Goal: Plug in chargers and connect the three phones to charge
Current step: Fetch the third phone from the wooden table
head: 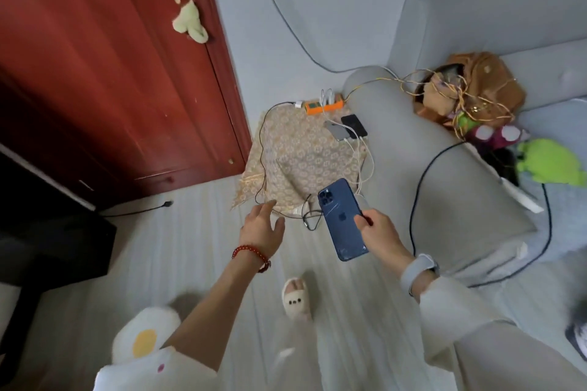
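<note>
From the head view, the right hand grips a blue phone by its near right edge, back upward, held above the floor just near of the patterned cloth; the left hand hangs open, fingers spread, reaching toward a loose black cable at the cloth's near edge. Two other phones lie cabled at the far right of the cloth, beside the orange power strip. The blue phone looks rigid, smooth and slippery, its glass back already cracked, so it is best held by the side edges; the cable is limp and best pinched at its plug.
</note>
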Demonstrator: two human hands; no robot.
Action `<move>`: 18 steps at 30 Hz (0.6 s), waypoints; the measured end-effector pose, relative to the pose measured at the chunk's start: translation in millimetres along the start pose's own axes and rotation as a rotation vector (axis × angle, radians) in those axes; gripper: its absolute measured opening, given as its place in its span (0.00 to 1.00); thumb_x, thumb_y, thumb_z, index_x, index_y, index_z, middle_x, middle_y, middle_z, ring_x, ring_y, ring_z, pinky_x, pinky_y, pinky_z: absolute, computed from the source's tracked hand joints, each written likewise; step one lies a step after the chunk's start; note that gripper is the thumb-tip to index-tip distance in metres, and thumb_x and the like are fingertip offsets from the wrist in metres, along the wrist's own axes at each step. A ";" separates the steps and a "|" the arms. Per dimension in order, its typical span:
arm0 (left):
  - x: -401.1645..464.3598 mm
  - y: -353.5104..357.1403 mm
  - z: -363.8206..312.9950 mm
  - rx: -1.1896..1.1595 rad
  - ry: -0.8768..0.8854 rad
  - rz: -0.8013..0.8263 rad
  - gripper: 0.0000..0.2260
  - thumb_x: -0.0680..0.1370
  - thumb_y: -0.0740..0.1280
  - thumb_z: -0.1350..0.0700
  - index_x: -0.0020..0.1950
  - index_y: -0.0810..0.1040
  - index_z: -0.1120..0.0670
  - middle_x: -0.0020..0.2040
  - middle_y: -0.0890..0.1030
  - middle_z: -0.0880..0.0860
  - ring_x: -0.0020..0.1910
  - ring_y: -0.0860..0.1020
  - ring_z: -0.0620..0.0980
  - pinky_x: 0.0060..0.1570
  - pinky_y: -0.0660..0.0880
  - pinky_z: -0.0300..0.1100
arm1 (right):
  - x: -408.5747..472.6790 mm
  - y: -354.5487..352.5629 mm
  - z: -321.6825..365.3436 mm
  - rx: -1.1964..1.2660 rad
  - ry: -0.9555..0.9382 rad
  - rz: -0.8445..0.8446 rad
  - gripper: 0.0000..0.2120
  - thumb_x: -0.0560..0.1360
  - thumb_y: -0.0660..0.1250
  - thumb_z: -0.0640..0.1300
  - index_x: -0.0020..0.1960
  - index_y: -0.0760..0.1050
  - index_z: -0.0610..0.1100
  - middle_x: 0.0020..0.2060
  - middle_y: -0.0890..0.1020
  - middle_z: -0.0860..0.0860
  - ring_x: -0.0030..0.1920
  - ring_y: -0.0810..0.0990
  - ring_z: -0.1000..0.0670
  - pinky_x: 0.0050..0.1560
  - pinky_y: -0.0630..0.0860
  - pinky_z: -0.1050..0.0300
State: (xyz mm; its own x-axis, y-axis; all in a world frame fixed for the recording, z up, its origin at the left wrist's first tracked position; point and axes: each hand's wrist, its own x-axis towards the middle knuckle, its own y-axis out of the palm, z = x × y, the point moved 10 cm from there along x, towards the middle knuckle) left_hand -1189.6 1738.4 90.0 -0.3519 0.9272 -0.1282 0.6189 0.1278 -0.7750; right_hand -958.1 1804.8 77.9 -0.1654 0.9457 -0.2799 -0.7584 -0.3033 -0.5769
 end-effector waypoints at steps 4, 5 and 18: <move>124.4 -2.2 1.6 -0.028 -0.009 -0.015 0.19 0.77 0.60 0.55 0.68 0.66 0.56 0.68 0.70 0.58 0.67 0.67 0.56 0.66 0.66 0.51 | 117.2 8.2 28.1 -0.018 0.027 0.015 0.14 0.77 0.57 0.41 0.33 0.64 0.44 0.29 0.70 0.48 0.32 0.67 0.48 0.30 0.60 0.57; 157.0 -2.3 0.8 -0.035 -0.014 -0.009 0.19 0.77 0.60 0.55 0.68 0.67 0.56 0.67 0.70 0.58 0.67 0.67 0.57 0.65 0.67 0.51 | 147.3 9.3 35.4 -0.017 0.045 0.015 0.13 0.77 0.57 0.41 0.33 0.64 0.44 0.29 0.69 0.49 0.32 0.67 0.48 0.30 0.60 0.57; 424.2 60.7 18.5 -0.025 -0.224 0.133 0.17 0.77 0.60 0.54 0.65 0.70 0.56 0.65 0.73 0.56 0.65 0.70 0.53 0.64 0.67 0.46 | 444.7 44.5 44.1 -0.003 0.207 0.156 0.05 0.76 0.58 0.40 0.42 0.69 0.42 0.37 0.75 0.47 0.39 0.73 0.45 0.41 0.68 0.54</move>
State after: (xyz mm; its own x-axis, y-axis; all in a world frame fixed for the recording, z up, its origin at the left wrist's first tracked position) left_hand -1314.3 2133.0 -22.9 -0.4112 0.8355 -0.3644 0.6863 0.0207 -0.7271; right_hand -1093.2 2217.1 -38.4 -0.1477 0.8434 -0.5166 -0.7319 -0.4445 -0.5165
